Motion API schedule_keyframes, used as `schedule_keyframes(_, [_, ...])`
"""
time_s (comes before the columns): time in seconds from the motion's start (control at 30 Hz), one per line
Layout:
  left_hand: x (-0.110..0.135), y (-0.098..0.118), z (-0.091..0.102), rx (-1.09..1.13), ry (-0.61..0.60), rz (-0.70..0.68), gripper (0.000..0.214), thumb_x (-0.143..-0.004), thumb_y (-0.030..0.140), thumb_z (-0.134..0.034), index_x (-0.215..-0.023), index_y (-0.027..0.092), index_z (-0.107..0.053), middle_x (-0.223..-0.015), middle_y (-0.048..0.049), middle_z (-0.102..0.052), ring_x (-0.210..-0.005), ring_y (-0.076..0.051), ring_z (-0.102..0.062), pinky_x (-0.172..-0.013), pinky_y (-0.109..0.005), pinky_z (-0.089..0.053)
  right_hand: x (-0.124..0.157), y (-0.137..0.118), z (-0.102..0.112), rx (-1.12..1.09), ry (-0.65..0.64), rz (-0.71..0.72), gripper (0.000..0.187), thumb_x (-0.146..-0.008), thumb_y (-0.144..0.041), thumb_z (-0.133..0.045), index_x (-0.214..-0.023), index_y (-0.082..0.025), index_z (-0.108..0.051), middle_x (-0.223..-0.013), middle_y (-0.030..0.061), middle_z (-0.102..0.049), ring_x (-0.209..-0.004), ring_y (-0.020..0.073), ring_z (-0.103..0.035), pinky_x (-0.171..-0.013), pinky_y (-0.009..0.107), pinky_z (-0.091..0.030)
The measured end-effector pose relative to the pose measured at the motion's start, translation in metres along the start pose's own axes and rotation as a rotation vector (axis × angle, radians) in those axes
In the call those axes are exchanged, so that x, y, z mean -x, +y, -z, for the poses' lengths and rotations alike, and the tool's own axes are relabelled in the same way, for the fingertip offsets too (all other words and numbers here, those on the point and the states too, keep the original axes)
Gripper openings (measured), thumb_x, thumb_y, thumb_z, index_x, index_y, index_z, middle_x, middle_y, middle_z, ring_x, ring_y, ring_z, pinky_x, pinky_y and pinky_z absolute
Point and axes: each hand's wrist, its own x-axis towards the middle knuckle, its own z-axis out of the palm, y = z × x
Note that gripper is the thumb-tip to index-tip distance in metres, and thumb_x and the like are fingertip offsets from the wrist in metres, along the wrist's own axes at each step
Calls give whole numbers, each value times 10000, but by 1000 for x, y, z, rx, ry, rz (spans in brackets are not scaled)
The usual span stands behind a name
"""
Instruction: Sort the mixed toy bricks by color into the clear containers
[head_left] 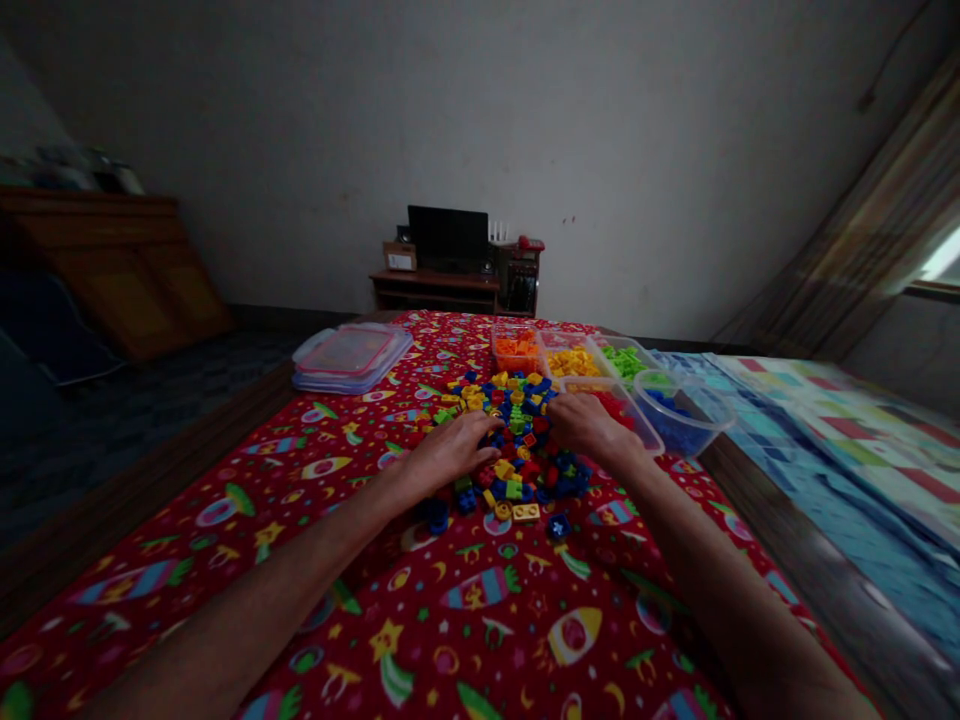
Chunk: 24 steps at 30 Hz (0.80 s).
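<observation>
A heap of mixed building bricks (pixel 517 489) in red, blue, yellow and green lies on the red patterned cloth. My left hand (pixel 454 448) rests at the heap's left side, thumb and fingers apart, touching bricks with nothing visibly held. At the right of the heap, by the front edge of a clear box of red bricks (pixel 616 405), is my right hand (pixel 589 425). Its fingers are curled closed, and whatever is in them is hidden. Behind stand clear boxes of orange bricks (pixel 517 347), yellow bricks (pixel 574 362) and green bricks (pixel 624 360). Blue bricks (pixel 667 402) fill a round-edged tub at the right.
Stacked clear lids (pixel 352 357) lie at the table's back left. The cloth (pixel 480 630) covers the table, whose dark wooden edge (pixel 795 550) shows at right. Beyond it is a bed with a patchwork cover (pixel 862 420). A desk with a monitor (pixel 448 234) stands against the wall.
</observation>
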Motion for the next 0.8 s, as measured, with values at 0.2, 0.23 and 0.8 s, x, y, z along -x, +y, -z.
schedule_keyframes(0.2, [4,-4,-5,-55,25,-35,282,-842,271,-616,-1099,165,-563,-1069,-89,-621,-1010,-231,-596,-872,-329,-478,0,0,-2,-8,-8,-4,321,-866,-138,-428,-1118,-144,-626,-1107,159,-641,-1024,251,-596,-818,332,-453])
schedule_keyframes(0.23, [3,-8,-8,-54,39,-38,290,-838,273,-618,-1102,169,-557,-1065,-84,-620,-1010,-229,-594,-878,-330,-474,-1,-1,-2,-14,-6,-3,315,-865,-144,-437,-1114,-145,-629,-1104,159,-641,-1022,245,-595,-818,322,-450])
schedule_keyframes(0.8, [-15,-29,-6,225,93,191,299,-858,312,-403,-675,168,-592,-618,6,-586,-574,-142,-523,-554,-243,-379,-7,4,2,-533,300,68,240,-822,-179,-553,-1047,-146,-633,-746,17,-605,-634,106,-467,-583,217,-295])
